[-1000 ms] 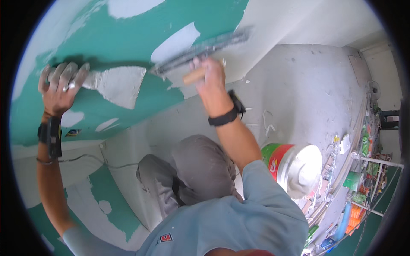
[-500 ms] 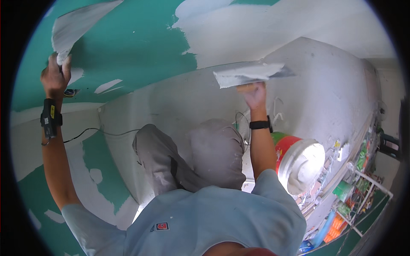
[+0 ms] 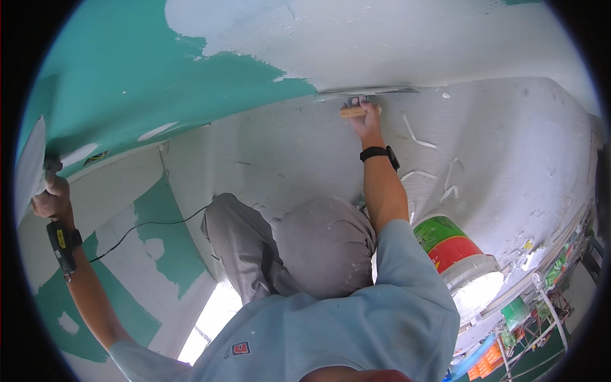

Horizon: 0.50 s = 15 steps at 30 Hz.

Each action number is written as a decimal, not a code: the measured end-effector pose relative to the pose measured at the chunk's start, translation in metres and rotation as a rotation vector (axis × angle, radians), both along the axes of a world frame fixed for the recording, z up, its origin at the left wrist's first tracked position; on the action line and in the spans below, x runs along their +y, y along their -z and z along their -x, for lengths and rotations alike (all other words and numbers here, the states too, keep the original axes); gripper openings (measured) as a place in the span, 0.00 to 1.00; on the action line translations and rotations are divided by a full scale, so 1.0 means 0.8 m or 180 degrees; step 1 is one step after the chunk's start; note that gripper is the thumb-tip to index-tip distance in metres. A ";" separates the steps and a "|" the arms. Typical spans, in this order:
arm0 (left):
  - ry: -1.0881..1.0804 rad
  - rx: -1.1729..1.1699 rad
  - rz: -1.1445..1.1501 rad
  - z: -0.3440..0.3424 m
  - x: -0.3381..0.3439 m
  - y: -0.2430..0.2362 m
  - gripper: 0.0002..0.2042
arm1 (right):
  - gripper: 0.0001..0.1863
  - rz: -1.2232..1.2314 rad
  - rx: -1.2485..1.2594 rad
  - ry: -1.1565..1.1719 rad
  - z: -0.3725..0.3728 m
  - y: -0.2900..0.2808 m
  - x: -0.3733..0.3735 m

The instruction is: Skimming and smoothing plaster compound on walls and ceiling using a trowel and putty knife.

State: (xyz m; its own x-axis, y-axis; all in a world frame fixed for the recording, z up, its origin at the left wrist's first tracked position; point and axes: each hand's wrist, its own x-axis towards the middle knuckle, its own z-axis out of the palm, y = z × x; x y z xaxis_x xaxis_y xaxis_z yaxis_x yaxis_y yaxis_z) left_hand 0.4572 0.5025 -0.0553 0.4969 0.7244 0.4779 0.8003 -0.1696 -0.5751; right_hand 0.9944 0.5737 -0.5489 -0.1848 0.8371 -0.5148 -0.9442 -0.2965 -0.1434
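Note:
My right hand (image 3: 366, 124) grips the wooden handle of a plastering trowel (image 3: 366, 93). Its long blade is seen edge-on and lies along the lower edge of a coat of white plaster (image 3: 286, 48). That coat covers part of a green board (image 3: 140, 83), ending in a ragged border. Far to the left, my left hand (image 3: 53, 198) is closed round the handle of a wide putty knife (image 3: 32, 162). The knife's pale blade points upward beside the green board, partly cut off by the picture's dark rim.
A green, red and white bucket (image 3: 449, 248) stands right of my knees. Beyond it are a white metal rack (image 3: 550, 309) and mixed clutter. A black cable (image 3: 153, 223) runs from my left wrist device toward my knee. Bent white strips (image 3: 417, 135) lie on the grey surface.
My right hand has moved up, bringing the trowel from a tilted position with its plaster-coated face showing to edge-on at the board. My left hand has moved down and left with the putty knife.

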 end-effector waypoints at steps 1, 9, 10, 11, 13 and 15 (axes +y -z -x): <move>-0.0206 -0.0192 0.0110 -0.008 -0.003 -0.002 0.17 | 0.12 0.0193 -0.0060 0.0033 0.003 0.002 0.005; 0.0321 -0.0265 0.0083 -0.006 0.012 0.004 0.11 | 0.12 -0.0244 -0.0564 0.0148 0.009 -0.099 0.004; 0.0543 -0.0074 -0.0018 -0.017 0.017 -0.001 0.09 | 0.11 -0.0374 -0.0595 0.0259 0.022 -0.154 0.006; 0.0757 0.0121 -0.0133 -0.027 0.013 -0.008 0.09 | 0.09 -0.0518 -0.0628 0.0371 0.037 -0.207 0.004; 0.0791 -0.0431 -0.0016 -0.056 0.017 0.021 0.10 | 0.10 -0.0880 -0.0888 0.0490 0.027 -0.295 -0.001; 0.0875 -0.0845 0.0135 -0.081 0.017 0.027 0.12 | 0.11 -0.1232 -0.1015 0.0600 0.037 -0.372 0.005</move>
